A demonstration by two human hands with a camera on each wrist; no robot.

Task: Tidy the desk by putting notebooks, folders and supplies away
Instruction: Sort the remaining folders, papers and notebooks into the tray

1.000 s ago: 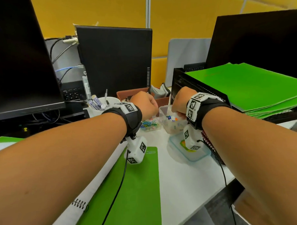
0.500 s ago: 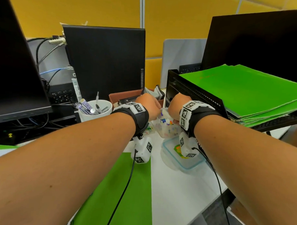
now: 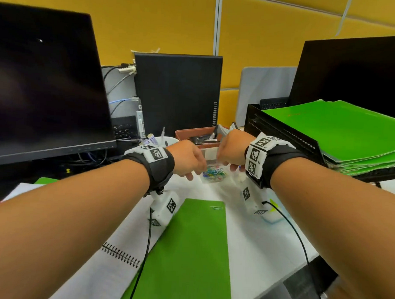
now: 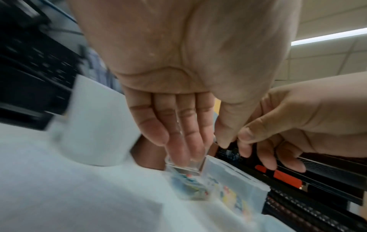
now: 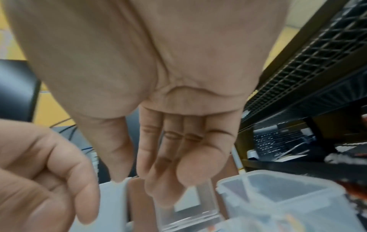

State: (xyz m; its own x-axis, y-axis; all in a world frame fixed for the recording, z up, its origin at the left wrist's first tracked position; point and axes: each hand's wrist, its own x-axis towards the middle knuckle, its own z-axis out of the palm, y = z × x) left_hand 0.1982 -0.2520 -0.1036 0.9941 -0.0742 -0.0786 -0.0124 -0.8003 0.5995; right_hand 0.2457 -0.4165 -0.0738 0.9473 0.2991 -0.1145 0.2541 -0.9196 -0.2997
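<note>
**deskrat:** Paper-clip box (image 3: 213,174), the little clear one, sits at the back of the desk (image 3: 251,236) between both hands now. A second ago they were over the bin of pushpins, so supplies are getting sorted one box at a time.

**foldr:** Grip? Left hand (image 3: 187,159) has straight fingers pressed on its clear lid (image 5: 190,208); right hand (image 3: 231,150) looks the same, loosely extended, pinching nothing.

**deskrat:** Yep. Colored clips inside, the clear bin (image 5: 278,196) is just beside it, and the green notebook (image 3: 188,249) isn't filed yet.

No legible text — only blur
</note>
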